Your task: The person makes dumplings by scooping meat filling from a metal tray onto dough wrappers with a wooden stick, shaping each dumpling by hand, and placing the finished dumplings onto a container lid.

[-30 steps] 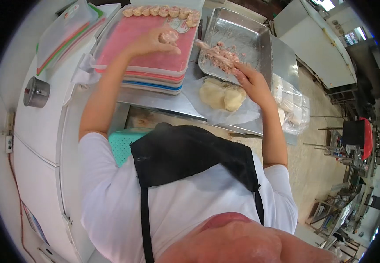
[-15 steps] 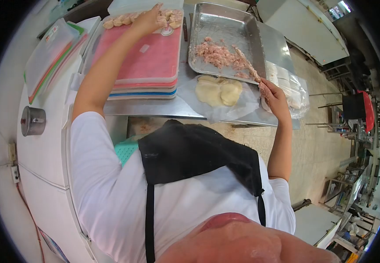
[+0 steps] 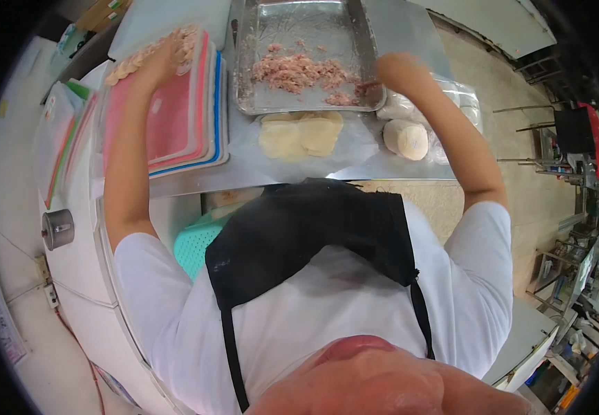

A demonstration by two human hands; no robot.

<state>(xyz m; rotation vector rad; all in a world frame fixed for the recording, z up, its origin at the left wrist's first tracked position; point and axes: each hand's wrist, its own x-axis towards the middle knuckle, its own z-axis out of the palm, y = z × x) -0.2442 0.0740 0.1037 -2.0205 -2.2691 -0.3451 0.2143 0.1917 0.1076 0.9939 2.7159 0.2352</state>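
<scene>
My left hand point(image 3: 160, 68) reaches over the row of small filled dough pieces point(image 3: 130, 66) on the pink sheet point(image 3: 164, 121) of the stacked trays; its fingertips are blurred among the pieces. At the right rim of the metal tray point(image 3: 244, 93), my right hand point(image 3: 399, 71) is closed round a stick coated in filling point(image 3: 367, 88), which shows only in part. Ground pink filling point(image 3: 296, 72) is spread in the tray. Flat pale dough rounds point(image 3: 303, 136) lie on thin plastic in front of it.
Plastic-wrapped white rolls point(image 3: 406, 140) are at the right of the counter. A metal cup point(image 3: 58, 229) stands on the white cabinet at left, near upright coloured sheets point(image 3: 64, 138). Below the counter is a turquoise basket point(image 3: 199, 243).
My left hand first carried a filled piece over the pink sheet, then moved to the row at the back. My right hand has moved from above the filling to the tray's right rim. The view has shifted.
</scene>
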